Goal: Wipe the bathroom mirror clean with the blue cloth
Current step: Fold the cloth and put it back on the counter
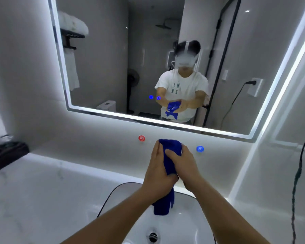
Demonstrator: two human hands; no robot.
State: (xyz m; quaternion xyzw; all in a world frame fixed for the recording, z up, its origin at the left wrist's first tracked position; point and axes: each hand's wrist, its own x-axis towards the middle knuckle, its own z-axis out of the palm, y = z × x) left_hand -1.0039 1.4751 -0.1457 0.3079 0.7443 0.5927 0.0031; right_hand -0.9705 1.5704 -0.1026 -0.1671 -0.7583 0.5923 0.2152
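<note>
Mirror: the wall mirror [113,59] with a lit edge filled the upper view, reflecting a person in a white shirt holding the cloth in front of the body.
Counter: a pale marbled countertop [42,191] ran below the mirror, with a dark tray [5,154] at its left end.
Basin: a white sink [188,221] sat in the counter at the bottom, its drain [153,237] in the middle.
Cable: a dark cord [297,176] hung down the right wall.
Cloth: the blue cloth [169,155] was bunched between both hands above the sink, its tail hanging down toward the bowl, well short of the glass.
Left hand: the left hand [158,169] gripped the cloth's left side, fingers curled round it.
Right hand: the right hand [183,164] clasped the cloth from the right, fingers folded over the bunch.
Buttons: a red round marker [141,138] and a blue round marker [200,148] sat on the wall either side of the hands.
</note>
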